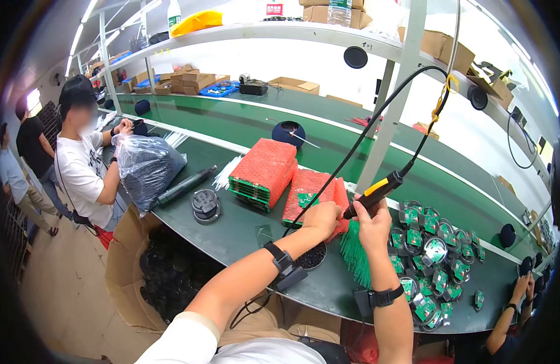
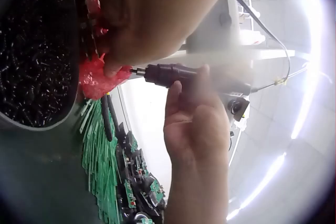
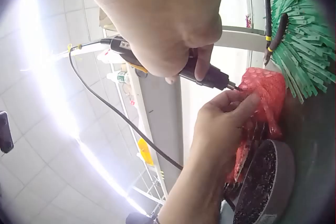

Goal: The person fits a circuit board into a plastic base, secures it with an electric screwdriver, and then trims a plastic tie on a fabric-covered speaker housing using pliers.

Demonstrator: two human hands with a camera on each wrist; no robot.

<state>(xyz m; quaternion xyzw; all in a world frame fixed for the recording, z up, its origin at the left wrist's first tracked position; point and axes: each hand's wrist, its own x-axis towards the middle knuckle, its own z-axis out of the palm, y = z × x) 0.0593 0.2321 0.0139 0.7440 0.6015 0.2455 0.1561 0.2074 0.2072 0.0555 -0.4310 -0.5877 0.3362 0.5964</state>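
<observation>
My right hand (image 1: 375,227) grips a black and yellow electric screwdriver (image 1: 380,189), its cable running up to a hanging rod. The driver's bit (image 3: 231,85) points at the fingertips of my left hand (image 3: 218,124). Thumb and forefinger of that hand come together beside the bit, over red bubble wrap (image 3: 265,85); I cannot tell what lies between them. Below the left hand stands a round bowl (image 3: 283,187) full of small black pieces. A bundle of thin green strips (image 1: 355,255) lies under the right hand, with dark-handled pliers (image 3: 282,27) on it.
Stacked green boards in red bubble wrap (image 1: 264,167) stand ahead. Round parts with green circuit boards (image 1: 437,255) crowd the right side. A round black part (image 1: 206,206) sits left. Beyond runs a green conveyor (image 1: 334,161); a person (image 1: 86,158) handles a plastic bag (image 1: 147,167).
</observation>
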